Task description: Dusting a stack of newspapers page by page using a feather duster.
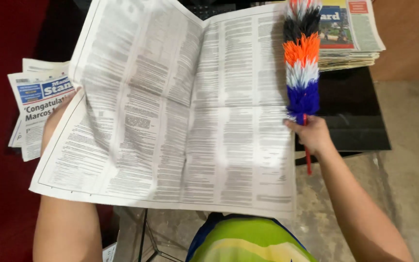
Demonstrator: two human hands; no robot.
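An open newspaper [170, 106] spreads wide in front of me, two pages of dense small print. My left hand [56, 119] grips its left edge, mostly hidden behind the page. At the right edge my right hand [311, 133] holds the page together with a feather duster [301, 63]. The duster has black, orange, white and blue bands and a thin red handle, and it points up away from me.
A stack of folded newspapers [352, 41] lies at the back right on a black glass table [355, 116]. More folded papers [35, 102] lie at the left on a dark red surface. Bare concrete floor [408, 160] shows at the right.
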